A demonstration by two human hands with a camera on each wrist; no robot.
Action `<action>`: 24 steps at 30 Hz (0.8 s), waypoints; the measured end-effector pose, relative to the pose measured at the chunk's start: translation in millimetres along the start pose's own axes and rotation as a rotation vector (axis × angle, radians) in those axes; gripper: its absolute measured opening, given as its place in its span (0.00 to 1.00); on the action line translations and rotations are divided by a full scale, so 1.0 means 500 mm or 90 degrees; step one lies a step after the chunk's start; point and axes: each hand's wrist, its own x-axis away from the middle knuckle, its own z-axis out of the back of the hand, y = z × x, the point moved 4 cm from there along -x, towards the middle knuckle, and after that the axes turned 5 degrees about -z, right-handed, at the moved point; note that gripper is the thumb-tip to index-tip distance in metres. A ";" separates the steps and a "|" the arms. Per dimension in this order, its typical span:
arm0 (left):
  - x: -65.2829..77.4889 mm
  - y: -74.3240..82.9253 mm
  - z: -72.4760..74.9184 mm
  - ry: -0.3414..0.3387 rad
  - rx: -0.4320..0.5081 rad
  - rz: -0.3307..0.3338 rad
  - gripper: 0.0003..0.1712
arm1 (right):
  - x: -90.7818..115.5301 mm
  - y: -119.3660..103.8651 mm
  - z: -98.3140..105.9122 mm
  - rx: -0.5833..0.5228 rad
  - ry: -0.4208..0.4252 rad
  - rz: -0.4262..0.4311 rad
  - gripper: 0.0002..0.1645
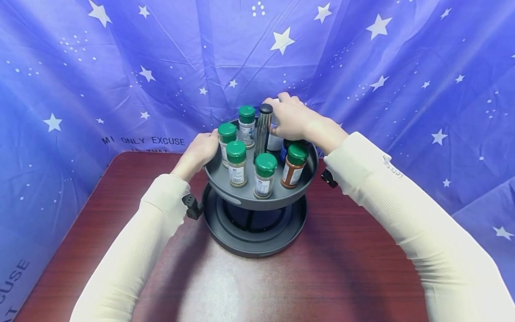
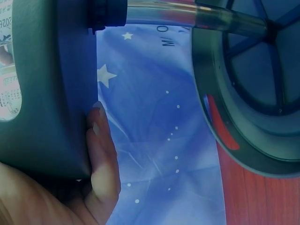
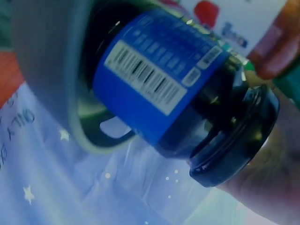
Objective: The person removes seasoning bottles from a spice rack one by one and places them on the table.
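Left hand: one, and I have it gripping the rim of the upper tray [image 1: 265, 205], left hand [image 1: 202, 147] fingers beneath.
Right hand: one, my right hand [image 1: 293, 117] pinching one bottle [image 1: 275, 143].
Bottle: white, behind the post [image 1: 263, 132], over the upper tray; I cannot tell whether its base touches.
Shakers: I count five green-capped shakers [image 1: 236, 165], upright in the upper tray, one red-brown.
Jar: one blue-labelled jar [image 3: 164, 89], beside the red-brown shaker.
Lower tray: one lower tray [image 1: 257, 250], on the surface [image 1: 362, 264].
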 end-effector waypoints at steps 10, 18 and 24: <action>0.002 0.003 -0.002 0.005 -0.008 0.003 0.36 | -0.010 0.009 0.011 -0.044 0.008 -0.014 0.25; 0.002 0.003 -0.004 0.008 -0.005 0.005 0.36 | -0.014 0.019 0.016 -0.075 0.027 -0.015 0.27; 0.001 0.002 -0.001 0.005 -0.007 0.007 0.36 | -0.014 0.029 0.020 -0.096 0.035 -0.025 0.27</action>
